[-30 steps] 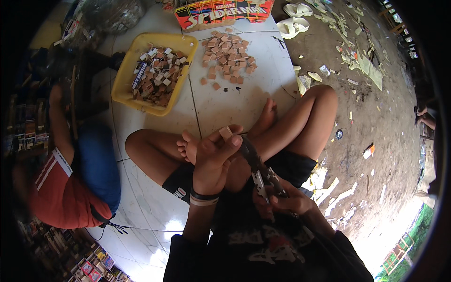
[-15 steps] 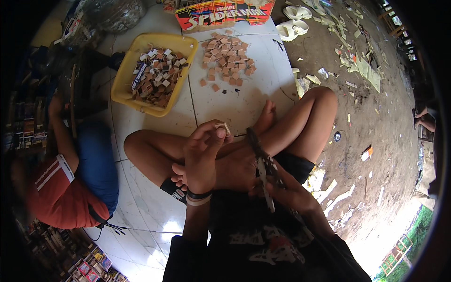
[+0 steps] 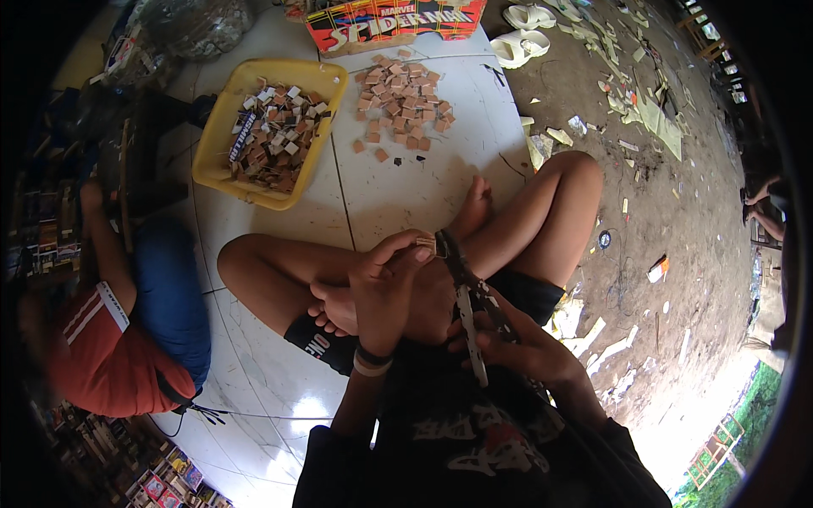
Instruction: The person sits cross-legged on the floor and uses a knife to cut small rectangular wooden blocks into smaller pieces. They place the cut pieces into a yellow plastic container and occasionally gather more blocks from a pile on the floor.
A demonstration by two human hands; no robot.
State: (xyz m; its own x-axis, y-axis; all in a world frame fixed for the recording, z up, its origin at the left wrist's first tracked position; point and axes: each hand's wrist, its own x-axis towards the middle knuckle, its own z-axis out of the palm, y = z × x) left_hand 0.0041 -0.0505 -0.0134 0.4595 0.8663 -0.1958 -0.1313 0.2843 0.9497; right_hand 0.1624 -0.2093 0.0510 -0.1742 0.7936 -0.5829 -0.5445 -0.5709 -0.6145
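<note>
My left hand (image 3: 381,296) pinches a small, pale-edged square piece (image 3: 426,243) between thumb and fingers, above my crossed legs. In my right hand (image 3: 525,347) is a pair of long, worn dark pliers (image 3: 458,269), the fingers wrapped round the handles. The jaws of the pliers are right at the square piece; whether they grip it is too small to tell. Beyond my legs, a loose pile of brown square pieces (image 3: 405,93) lies on the white tiles. Left of it stands a yellow basin (image 3: 203,165) holding many brown and white pieces.
A red printed cardboard box (image 3: 394,27) stands at the far edge of the white tiled floor (image 3: 254,356). Pale sandals (image 3: 519,48) and scraps lie on the dirt ground (image 3: 660,237) to the right. Another person in a red shirt (image 3: 127,364) sits close at my left.
My left hand has moved right, bringing the square piece to the jaws of the pliers. The right hand stays nearly in place with the pliers.
</note>
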